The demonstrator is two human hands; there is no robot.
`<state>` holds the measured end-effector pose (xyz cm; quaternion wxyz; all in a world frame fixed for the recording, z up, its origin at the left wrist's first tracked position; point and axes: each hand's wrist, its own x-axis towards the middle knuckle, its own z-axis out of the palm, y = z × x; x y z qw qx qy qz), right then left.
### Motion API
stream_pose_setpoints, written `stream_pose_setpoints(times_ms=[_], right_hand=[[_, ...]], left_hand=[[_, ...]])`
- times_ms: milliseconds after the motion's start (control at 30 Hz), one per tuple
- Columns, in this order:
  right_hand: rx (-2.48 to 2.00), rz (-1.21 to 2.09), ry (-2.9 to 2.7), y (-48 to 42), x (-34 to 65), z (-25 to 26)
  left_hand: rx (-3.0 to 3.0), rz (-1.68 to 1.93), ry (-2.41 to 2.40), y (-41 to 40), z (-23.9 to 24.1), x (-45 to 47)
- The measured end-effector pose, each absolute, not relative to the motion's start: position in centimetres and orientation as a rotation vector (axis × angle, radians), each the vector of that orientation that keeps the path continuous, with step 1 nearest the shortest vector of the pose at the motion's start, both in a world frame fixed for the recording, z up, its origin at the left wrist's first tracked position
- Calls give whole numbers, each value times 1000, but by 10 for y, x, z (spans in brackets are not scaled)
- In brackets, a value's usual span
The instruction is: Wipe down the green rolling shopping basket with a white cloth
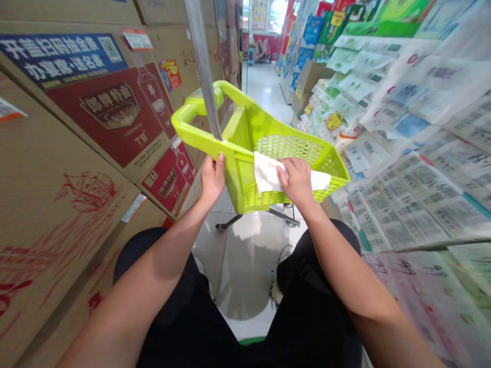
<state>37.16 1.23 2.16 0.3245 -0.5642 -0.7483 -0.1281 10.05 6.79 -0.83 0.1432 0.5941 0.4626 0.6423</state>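
Wiping looks to be the step in hand — the right hand [296, 180] presses a white cloth [268, 174] flat on the green basket's [291, 148] near rim while the left hand [212, 176] grips its corner — so the next stroke calls for steady bracing.

**One head camera, looking down a shop aisle**

A single view, worn on the head, tilted forward and down over the person's knees. It sits close above the green basket [268, 153] at 12 o'clock. Cardboard cartons [76, 153] crowd 9 o'clock, packaged goods [422, 153] fill 3 o'clock, and the aisle floor [264, 87] runs away toward 12. No second view shares the scene.
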Motion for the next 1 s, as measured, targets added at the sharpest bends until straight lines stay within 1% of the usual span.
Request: stream_pose_setpoints(times_ms=[133, 200, 267, 333, 467, 533, 600, 667, 800, 900, 1000], right_hand=[[-1428, -396, -1987, 1, 384, 19], [-1471, -427, -1877, -7, 395, 23], [-1552, -386, -1690, -13, 416, 28], [-1681, -211, -1520, -17, 447, 31], [-2134, 387, -1394, -17, 509, 24], [-2117, 642, -1336, -14, 523, 19], [-1980, 758, -1308, -9, 523, 14], [-1874, 776, -1330, -4, 516, 10], [-1815, 646, -1536, 4, 504, 5], [-1917, 593, -1730, 7, 502, 0], [-2028, 656, -1891, 6, 500, -4]], left_hand=[[1706, 1878, 1352, 75, -10, 96], [1703, 1896, 1356, 77, -11, 94], [1711, 1901, 1358, 79, -12, 92], [1713, 1896, 1356, 80, -12, 89], [1657, 1901, 1358, 83, -14, 86], [1620, 1911, 1323, 86, -15, 86], [1598, 1915, 1224, 88, -17, 86], [1593, 1906, 1109, 90, -17, 87], [1592, 1867, 1046, 89, -15, 89], [1594, 1831, 1041, 88, -14, 88], [1583, 1815, 1023, 88, -15, 87]])
